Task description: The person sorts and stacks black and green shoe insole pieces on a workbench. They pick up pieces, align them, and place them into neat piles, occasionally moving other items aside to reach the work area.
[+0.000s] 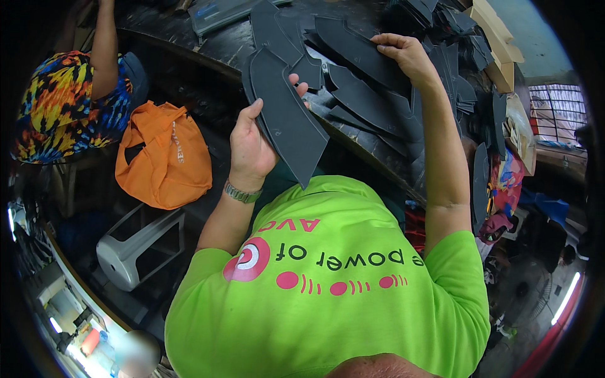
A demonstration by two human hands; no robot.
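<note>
In my left hand [251,142] is a small stack of black curved cut pieces [287,110], flat and sheet-like, perhaps leather or a synthetic. The thumb lies along the near edge and the fingertips show past the opposite edge. The pieces are tilted, with a pointed end toward my body. My right hand [403,55] reaches to the table, its thumb and fingers closed at the edge of another black curved piece [362,53]. More black pieces [365,97] lie overlapping beneath and between my hands.
The dark work table [167,28] runs across the front, with piles of black pieces [450,63] and a cardboard box [501,47] at right. At left are an orange bag [165,157], a pale plastic stool [123,255] and another person in a multicoloured shirt [69,107].
</note>
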